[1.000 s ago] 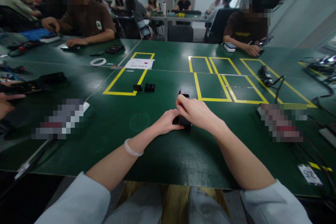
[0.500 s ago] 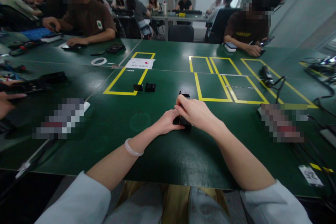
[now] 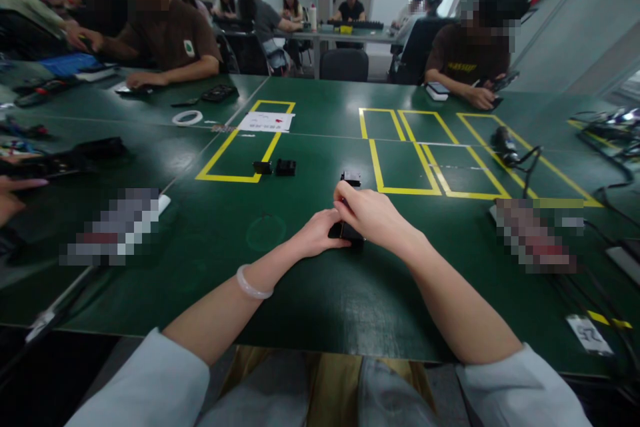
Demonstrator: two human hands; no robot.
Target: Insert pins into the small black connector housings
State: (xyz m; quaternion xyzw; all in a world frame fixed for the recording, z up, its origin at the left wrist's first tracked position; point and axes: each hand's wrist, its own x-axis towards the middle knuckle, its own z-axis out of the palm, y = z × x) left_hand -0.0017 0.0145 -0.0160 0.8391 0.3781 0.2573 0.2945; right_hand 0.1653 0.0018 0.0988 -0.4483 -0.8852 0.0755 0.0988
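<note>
A small black part rests on the green table in front of me, partly covered by both hands. My left hand grips its left side, thumb low and fingers behind. Over its top, the bent fingers of my right hand are pinched together; what they hold is hidden. Just beyond my right hand lies a small black piece with a shiny top. Farther off to the left are two more black pieces, a flatter one and a blockier one.
Yellow tape outlines mark the table. A white paper, a tape roll and a black cabled device lie farther back. Blurred-out devices stand left and right. Two people sit opposite, and another person's hand shows at left.
My hands and the black part keep nearly the same position. The view has shifted very slightly. At the far left, the seated person's raised hand has moved left.
</note>
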